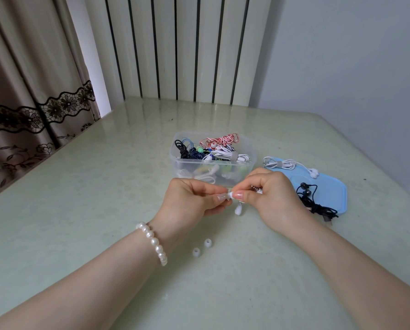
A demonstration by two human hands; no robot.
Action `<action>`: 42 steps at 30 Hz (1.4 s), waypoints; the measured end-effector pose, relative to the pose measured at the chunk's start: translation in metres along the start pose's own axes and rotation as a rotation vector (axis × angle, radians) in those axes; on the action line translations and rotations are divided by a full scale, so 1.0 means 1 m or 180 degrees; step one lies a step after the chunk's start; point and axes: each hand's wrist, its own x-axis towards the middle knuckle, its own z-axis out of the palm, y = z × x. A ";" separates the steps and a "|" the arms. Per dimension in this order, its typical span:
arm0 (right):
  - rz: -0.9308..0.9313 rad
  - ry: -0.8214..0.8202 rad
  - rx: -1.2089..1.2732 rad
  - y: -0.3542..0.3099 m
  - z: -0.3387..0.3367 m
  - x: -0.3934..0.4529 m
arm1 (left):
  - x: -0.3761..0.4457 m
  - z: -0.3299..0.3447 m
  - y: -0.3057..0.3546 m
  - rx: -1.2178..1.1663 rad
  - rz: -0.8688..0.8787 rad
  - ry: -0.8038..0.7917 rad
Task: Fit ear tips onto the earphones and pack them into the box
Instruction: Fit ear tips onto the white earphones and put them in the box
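Fingertips of both hands meet at frame centre, pinching one white earbud between them — left hand thumb and forefinger on one side, right hand on the other, remaining fingers curled. Both forearms angle in from the lower corners, wrists raised off the table. A second white earbud dangles just below. Two loose ear tips lie lower centre. The clear box of coiled earphones sits behind the hands — blue lid to its right.
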 end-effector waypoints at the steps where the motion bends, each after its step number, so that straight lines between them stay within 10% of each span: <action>1: -0.0027 0.0067 0.0022 0.000 0.001 -0.001 | 0.000 0.000 0.000 -0.0065 -0.0033 -0.0011; 12: -0.1004 0.1045 -0.0503 0.009 0.017 -0.007 | 0.000 0.002 0.003 -0.1464 -0.0692 -0.0170; 21: 0.0523 -0.0067 0.1445 0.003 -0.004 0.002 | 0.002 -0.001 0.005 -0.0933 -0.0293 -0.0087; 42: 0.0393 -0.0587 0.2158 -0.009 -0.006 -0.004 | 0.002 -0.005 0.009 -0.1606 -0.1325 -0.0630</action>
